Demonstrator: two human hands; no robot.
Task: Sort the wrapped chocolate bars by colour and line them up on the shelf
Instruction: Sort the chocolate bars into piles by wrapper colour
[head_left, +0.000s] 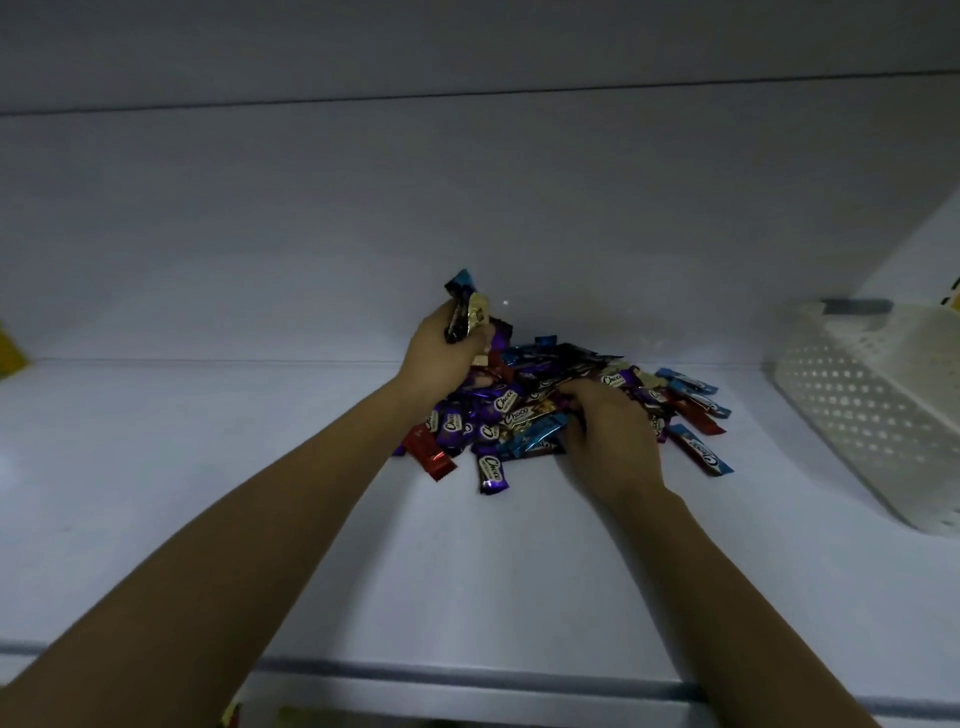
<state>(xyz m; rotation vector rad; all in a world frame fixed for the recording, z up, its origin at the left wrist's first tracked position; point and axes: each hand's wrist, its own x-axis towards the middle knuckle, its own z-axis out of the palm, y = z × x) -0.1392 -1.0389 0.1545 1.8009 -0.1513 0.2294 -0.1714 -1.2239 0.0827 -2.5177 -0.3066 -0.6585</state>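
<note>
Our left hand (441, 353) grips a few bars (464, 309) above the pile (519, 405), at its 11 o'clock edge. Our right hand (610, 434) curls round a blue bar (537, 434) in the pile on the shelf (208, 467). A white basket (857, 415) stands at 3 o'clock, well apart.

A white shelf (208, 441) carries a mixed heap of bars (506, 401) at centre frame and a white basket (857, 405) at right.
</note>
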